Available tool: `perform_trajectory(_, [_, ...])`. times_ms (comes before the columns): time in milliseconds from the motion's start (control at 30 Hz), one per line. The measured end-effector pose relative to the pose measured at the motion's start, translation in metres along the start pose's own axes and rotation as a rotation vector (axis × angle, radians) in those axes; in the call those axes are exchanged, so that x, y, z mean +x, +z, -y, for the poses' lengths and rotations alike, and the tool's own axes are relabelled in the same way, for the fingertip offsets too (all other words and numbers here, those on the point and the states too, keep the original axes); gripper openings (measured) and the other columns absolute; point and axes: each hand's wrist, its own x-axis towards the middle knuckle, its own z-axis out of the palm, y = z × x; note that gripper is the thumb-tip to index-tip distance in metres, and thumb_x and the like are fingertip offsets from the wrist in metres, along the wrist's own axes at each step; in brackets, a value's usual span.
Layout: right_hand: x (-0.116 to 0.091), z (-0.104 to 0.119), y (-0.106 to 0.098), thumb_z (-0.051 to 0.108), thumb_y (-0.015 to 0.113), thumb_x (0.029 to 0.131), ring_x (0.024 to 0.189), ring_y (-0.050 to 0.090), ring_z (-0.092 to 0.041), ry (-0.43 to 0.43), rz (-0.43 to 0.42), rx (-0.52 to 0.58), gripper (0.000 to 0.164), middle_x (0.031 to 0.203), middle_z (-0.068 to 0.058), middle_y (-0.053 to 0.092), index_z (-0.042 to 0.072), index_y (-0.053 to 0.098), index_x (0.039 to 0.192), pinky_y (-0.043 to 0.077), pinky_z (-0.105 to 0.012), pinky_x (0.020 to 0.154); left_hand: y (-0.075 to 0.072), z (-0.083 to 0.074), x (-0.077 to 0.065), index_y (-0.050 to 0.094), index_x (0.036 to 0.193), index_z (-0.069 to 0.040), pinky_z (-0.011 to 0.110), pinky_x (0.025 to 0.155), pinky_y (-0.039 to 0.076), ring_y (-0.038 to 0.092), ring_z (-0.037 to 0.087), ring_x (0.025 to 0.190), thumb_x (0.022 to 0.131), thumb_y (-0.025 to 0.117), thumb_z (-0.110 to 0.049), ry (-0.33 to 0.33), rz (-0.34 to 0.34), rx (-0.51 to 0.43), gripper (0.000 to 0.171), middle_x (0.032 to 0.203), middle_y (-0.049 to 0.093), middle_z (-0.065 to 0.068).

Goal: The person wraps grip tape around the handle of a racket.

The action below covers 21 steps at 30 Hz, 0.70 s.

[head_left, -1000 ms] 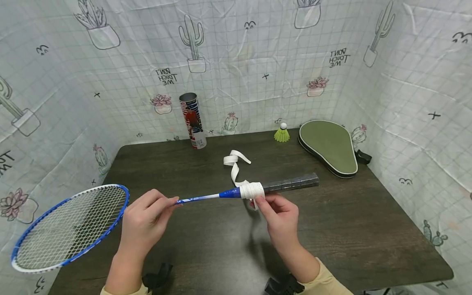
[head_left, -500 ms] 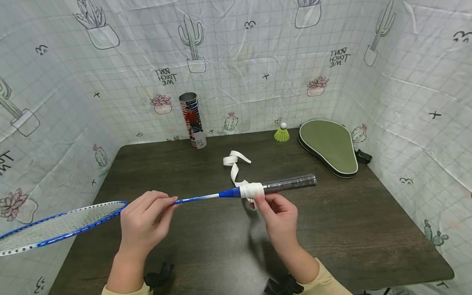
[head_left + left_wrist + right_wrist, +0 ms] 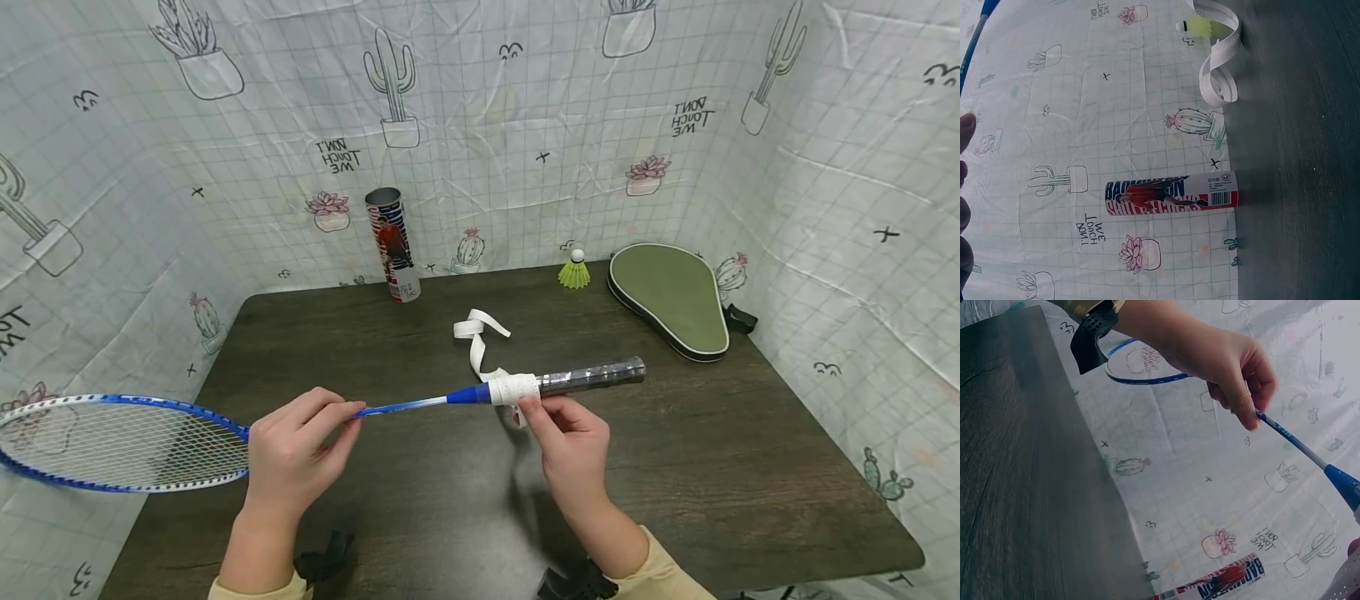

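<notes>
A blue and white badminton racket (image 3: 468,393) is held across the middle, above the table. With thumb and fingers my left hand (image 3: 292,454) pinches its thin shaft, and the strung head extends to the left. White perforated grip tape (image 3: 512,389) wraps the lower handle beside the blue cone. My right hand (image 3: 576,446) pinches the tape from below at this wrap; some fingers are hidden behind it. Beyond, the dark handle (image 3: 592,377) is bare of white tape. A loose curled tail of the tape (image 3: 1219,69) trails behind the racket.
At the table's back stand a shuttlecock tube (image 3: 393,246) and a yellow shuttlecock (image 3: 574,271). An olive paddle-shaped case (image 3: 667,300) lies at the back right, with a small black object (image 3: 739,319) beside it. Printed cloth (image 3: 480,125) surrounds the dark table (image 3: 712,467).
The racket has rotated about its shaft: its head went nearly edge-on, then showed its strings wide again. Both hands have stayed almost in place, and the tape tail looks much the same.
</notes>
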Motion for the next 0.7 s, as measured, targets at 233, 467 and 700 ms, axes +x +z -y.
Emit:
perform_trajectory(233, [0.0022, -0.0011, -0.0022, -0.021, 0.064, 0.088, 0.070, 0.075, -0.011, -0.023, 0.072, 0.063, 0.003, 0.082, -0.004, 0.075, -0.018, 0.063, 0.087, 0.061, -0.023, 0.069, -0.0002, 0.0015, -0.0047, 0.081, 0.087, -0.006, 0.028, 0.051, 0.046, 0.057, 0.016, 0.056, 0.094, 0.077, -0.020, -0.041, 0.027, 0.022, 0.017, 0.076, 0.070, 0.001])
perform_trajectory(467, [0.0045, 0.0011, -0.0027, -0.018, 0.068, 0.087, 0.069, 0.074, -0.012, 0.046, 0.038, 0.041, 0.007, 0.076, -0.005, 0.075, -0.015, 0.065, 0.082, 0.061, -0.025, 0.069, 0.0002, 0.0001, -0.0054, 0.082, 0.089, -0.007, 0.030, 0.053, 0.047, 0.059, 0.017, 0.060, 0.100, 0.070, -0.034, -0.089, 0.041, 0.043, 0.032, 0.079, 0.071, 0.003])
perform_trajectory(700, [0.0038, -0.0011, -0.0018, -0.013, 0.072, 0.088, 0.067, 0.073, -0.014, 0.093, 0.015, 0.012, 0.012, 0.072, -0.011, 0.074, -0.015, 0.064, 0.078, 0.057, -0.022, 0.065, 0.0010, -0.0017, -0.0059, 0.083, 0.091, -0.008, 0.035, 0.061, 0.043, 0.059, 0.022, 0.064, 0.099, 0.072, -0.034, -0.126, -0.006, 0.092, 0.030, 0.080, 0.071, 0.004])
